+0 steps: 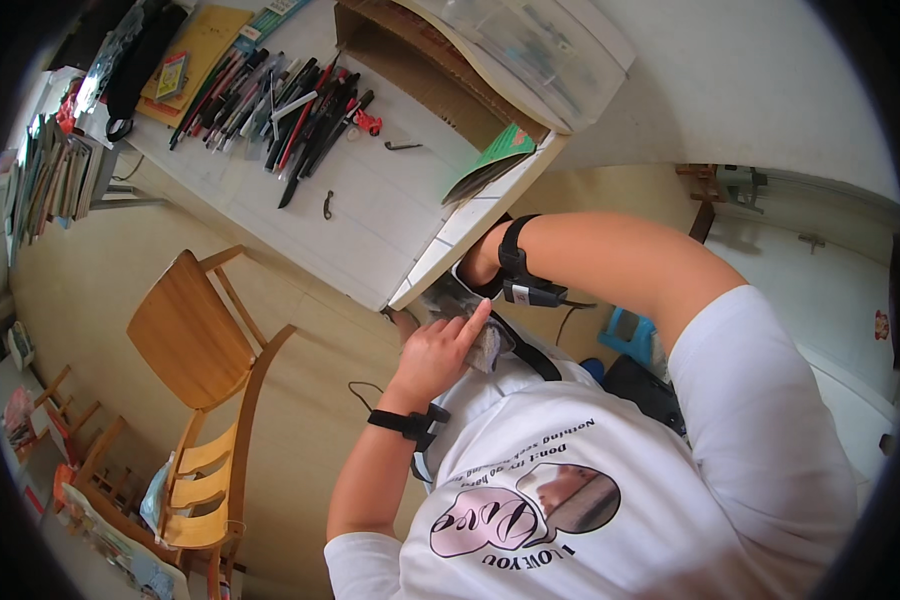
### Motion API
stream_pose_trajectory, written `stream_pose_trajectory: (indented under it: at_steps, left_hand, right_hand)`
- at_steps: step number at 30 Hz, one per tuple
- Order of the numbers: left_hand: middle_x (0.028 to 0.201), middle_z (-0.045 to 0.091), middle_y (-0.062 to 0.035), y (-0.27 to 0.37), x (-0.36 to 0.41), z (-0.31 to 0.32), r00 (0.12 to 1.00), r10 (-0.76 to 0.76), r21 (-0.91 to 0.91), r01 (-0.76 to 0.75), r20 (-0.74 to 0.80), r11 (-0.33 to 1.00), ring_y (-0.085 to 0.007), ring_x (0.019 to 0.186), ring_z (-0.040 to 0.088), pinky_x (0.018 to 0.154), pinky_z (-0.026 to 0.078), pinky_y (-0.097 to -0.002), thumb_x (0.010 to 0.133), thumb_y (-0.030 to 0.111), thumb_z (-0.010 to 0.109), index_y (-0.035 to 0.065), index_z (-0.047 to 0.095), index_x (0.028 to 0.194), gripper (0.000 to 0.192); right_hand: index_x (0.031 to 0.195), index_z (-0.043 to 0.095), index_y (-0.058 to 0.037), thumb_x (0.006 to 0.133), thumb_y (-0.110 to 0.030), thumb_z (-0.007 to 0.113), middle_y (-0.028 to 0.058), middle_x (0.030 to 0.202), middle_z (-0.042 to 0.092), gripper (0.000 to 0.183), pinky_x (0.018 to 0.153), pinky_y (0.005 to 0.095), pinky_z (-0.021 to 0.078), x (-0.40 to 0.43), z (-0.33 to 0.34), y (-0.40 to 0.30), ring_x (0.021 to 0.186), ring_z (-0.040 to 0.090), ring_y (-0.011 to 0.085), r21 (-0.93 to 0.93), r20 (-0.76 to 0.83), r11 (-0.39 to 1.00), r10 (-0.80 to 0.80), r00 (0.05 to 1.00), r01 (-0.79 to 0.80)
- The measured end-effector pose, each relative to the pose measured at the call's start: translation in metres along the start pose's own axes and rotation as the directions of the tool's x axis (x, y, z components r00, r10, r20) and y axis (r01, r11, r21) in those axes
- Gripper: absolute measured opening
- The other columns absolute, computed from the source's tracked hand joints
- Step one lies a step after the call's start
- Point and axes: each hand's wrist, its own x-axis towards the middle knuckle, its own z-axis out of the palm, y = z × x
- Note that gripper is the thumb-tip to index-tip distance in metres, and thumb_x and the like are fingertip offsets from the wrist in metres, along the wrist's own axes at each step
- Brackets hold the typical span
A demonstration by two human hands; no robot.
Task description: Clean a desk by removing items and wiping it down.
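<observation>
My left hand [436,354], with a black strap at the wrist, is at the near corner of the desk. Its fingers are curled on a grey, partly shiny pouch or bag [454,300] with a fluffy grey cloth part [487,349], and the index finger is stretched out. My right hand [481,262] reaches in from the right, its wrist strapped to a small black device [532,292]. The right fingers are hidden at the dark opening of the pouch, beside the desk edge, so what they hold cannot be told.
The white desk [375,225] bears many pens [270,105], a green booklet [495,161], an open cardboard box [435,75], a clear plastic drawer unit [532,45] and small metal pieces. A wooden chair [195,330] stands left, a blue stool [628,334] right.
</observation>
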Motion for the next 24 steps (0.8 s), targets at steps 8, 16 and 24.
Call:
stream_pose_trajectory:
  at_steps: [8,16,24]
  left_hand:
    - [0.083,0.056,-0.0058,-0.001,0.0,0.006,1.0,-0.01,0.017,0.01,-0.002,1.0,-0.023,0.073,0.057,0.064,0.048,-0.0327,0.062,0.013,0.065,0.0104,0.034,0.138,0.081]
    - [0.074,0.05,-0.0025,-0.001,0.0,0.005,0.997,-0.005,0.011,0.006,-0.08,1.0,-0.0196,0.066,0.055,0.058,0.048,-0.0321,0.066,0.01,0.058,0.016,0.035,0.138,0.076]
    - [0.074,0.051,-0.0025,0.001,0.0,0.002,0.996,-0.011,0.015,0.013,-0.084,1.0,-0.0195,0.066,0.055,0.058,0.048,-0.0317,0.066,0.01,0.058,0.016,0.035,0.138,0.076]
  right_hand:
    - [0.111,0.062,-0.0054,0.076,-0.022,0.057,0.0147,0.116,0.059,0.04,0.089,0.0395,0.041,0.009,0.006,0.006,0.106,0.055,0.0279,0.077,0.026,0.997,-0.025,0.999,0.023]
    - [0.114,0.06,-0.0054,0.08,-0.023,0.053,0.0131,0.119,0.058,0.039,0.089,0.0384,0.0409,-0.01,-0.013,-0.007,0.108,0.054,0.0267,0.023,0.077,1.0,-0.014,0.997,0.012]
    - [0.108,0.063,-0.0042,0.079,-0.02,0.054,0.016,0.114,0.06,0.034,0.086,0.0391,0.0422,-0.019,-0.016,-0.01,0.103,0.057,0.0276,0.173,0.003,0.984,0.027,1.0,-0.027]
